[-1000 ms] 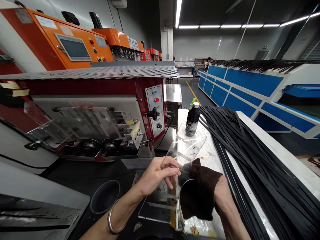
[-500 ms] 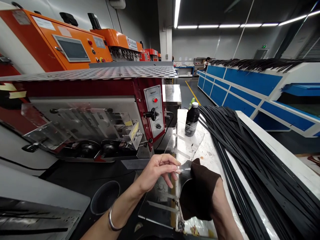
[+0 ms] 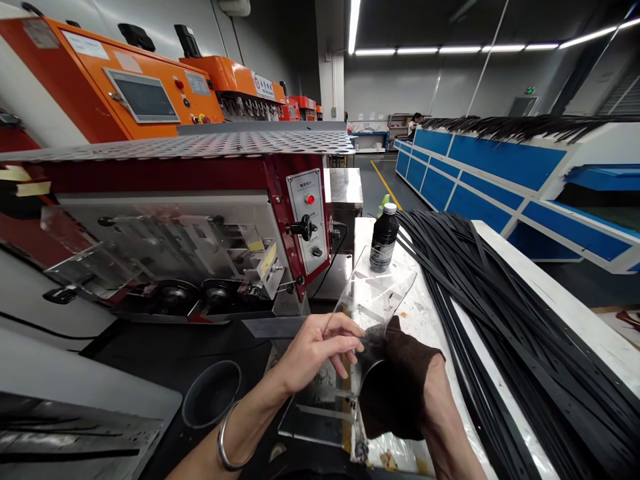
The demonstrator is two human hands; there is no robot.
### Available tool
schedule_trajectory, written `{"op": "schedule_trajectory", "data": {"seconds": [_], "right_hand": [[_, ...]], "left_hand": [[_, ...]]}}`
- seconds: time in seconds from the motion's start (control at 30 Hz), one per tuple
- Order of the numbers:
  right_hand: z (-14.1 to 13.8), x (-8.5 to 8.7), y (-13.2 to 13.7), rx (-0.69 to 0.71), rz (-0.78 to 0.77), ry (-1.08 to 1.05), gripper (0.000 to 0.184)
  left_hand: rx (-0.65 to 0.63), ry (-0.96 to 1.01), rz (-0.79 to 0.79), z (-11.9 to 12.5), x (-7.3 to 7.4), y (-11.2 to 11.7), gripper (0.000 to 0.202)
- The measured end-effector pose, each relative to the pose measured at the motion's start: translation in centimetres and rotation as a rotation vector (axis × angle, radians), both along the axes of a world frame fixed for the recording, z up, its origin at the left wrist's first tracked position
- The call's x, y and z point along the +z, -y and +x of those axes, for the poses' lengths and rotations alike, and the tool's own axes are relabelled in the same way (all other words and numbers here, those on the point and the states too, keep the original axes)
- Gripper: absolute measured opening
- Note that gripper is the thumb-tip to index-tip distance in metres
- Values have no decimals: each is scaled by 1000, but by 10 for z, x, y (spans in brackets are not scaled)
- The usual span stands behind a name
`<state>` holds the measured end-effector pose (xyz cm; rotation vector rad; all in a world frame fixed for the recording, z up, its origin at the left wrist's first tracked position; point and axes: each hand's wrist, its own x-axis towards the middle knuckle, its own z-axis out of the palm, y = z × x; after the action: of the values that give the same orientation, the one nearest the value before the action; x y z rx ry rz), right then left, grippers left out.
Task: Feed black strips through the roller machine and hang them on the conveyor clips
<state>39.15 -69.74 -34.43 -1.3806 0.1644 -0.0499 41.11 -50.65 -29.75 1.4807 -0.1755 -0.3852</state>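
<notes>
A clear plastic sheet (image 3: 376,293) stands tilted in front of me over the edge of the white table (image 3: 540,293). My left hand (image 3: 315,350), with a metal bangle on the wrist, pinches its near edge with closed fingers. My right hand (image 3: 440,393) is mostly hidden under a dark brown cloth (image 3: 395,387), which it presses against the sheet's lower part. Its fingers do not show.
A red machine (image 3: 190,220) with a control panel and rollers stands to the left. A dark bottle (image 3: 384,238) stands on the table behind the sheet. Long black strips (image 3: 505,313) cover the table's right side. A round black cup hole (image 3: 211,393) sits lower left.
The plastic sheet has tipped slightly and its top edge has shifted a little to the right. Both hands stay in nearly the same place on it.
</notes>
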Motion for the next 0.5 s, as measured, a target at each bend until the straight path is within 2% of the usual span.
{"op": "schedule_trajectory", "data": {"seconds": [0.17,0.37,0.5], "right_hand": [[-1,10,-7,-75,4,45,28],[-3,10,-5,-50,28,1,28],[-1,18,-6,-64,-64,133,26]], "left_hand": [[-55,-8,10,1,-1,0,22],[-16,6,-15,0,4,-1,21],[-21,10,-14,-2,5,-1,22]]}}
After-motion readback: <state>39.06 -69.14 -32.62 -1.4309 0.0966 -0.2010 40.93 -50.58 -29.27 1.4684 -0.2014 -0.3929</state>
